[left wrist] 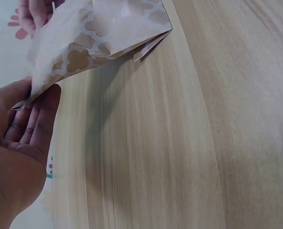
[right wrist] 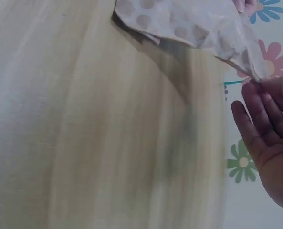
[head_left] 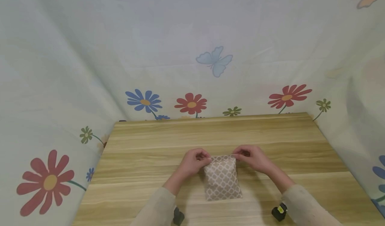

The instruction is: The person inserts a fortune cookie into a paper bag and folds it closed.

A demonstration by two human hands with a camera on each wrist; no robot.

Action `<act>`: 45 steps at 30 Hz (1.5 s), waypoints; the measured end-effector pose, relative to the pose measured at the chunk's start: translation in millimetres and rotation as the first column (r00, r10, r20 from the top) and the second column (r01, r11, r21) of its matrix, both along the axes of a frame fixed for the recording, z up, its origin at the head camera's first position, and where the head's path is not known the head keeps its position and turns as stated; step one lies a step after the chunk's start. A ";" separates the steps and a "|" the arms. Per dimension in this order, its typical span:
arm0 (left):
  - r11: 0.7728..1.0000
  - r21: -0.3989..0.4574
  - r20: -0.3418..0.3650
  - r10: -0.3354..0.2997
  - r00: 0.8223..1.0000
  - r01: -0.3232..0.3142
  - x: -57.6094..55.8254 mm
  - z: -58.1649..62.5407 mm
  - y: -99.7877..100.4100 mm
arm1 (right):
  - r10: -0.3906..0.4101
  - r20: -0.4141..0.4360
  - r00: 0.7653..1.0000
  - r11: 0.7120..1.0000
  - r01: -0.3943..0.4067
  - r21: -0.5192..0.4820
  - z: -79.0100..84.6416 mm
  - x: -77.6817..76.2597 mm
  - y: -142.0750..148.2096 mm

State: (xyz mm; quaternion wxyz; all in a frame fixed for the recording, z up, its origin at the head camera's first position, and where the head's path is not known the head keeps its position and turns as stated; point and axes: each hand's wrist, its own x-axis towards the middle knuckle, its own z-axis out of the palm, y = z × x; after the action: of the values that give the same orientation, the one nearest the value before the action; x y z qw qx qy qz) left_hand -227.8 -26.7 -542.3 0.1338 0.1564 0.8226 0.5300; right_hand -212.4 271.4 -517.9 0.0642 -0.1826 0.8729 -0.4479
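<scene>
A tan paper bag [head_left: 223, 181] with a white lattice pattern stands near the middle of the table, its top corners held by both hands. My left hand [head_left: 195, 160] pinches the upper left corner between thumb and fingers. At the upper right corner, the thumb and fingertips of my right hand [head_left: 254, 157] pinch the edge. The left wrist view shows the bag [left wrist: 100, 33] slanting up from the table, with a folded flap at its lower end. From the right wrist, the bag [right wrist: 189, 24] looks creased close to the pinched corner. Its inside is hidden.
The wooden table [head_left: 144, 145] reaches back to a white cloth backdrop [head_left: 156, 35] printed with flowers and butterflies. Cloth also hangs along the left and right sides. A small black device [head_left: 279, 212] sits by the right sleeve, and another [head_left: 178, 216] by the left.
</scene>
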 end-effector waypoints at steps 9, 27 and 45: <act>0.999 -0.041 -0.015 -0.004 1.000 0.003 0.6 0.5 3.6 | 0.076 -0.022 0.997 0.994 -0.074 0.084 4.5 -4.6 -12.9; 0.996 -0.086 -0.091 -0.029 0.995 0.021 -1.1 -2.3 5.0 | 0.148 -0.021 0.989 0.989 -0.148 0.020 -8.3 -8.5 -23.0; 0.986 -0.163 -0.151 -0.061 0.987 0.036 1.0 -10.8 4.8 | 0.121 -0.098 0.988 0.990 -0.113 0.087 -27.6 1.0 -20.6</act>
State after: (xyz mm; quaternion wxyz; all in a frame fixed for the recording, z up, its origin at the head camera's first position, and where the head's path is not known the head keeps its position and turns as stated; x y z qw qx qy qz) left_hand -226.8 -21.9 -553.1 0.0942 0.2060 0.8663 0.4452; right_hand -211.4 250.8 -545.4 0.0527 -0.2536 0.8803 -0.3976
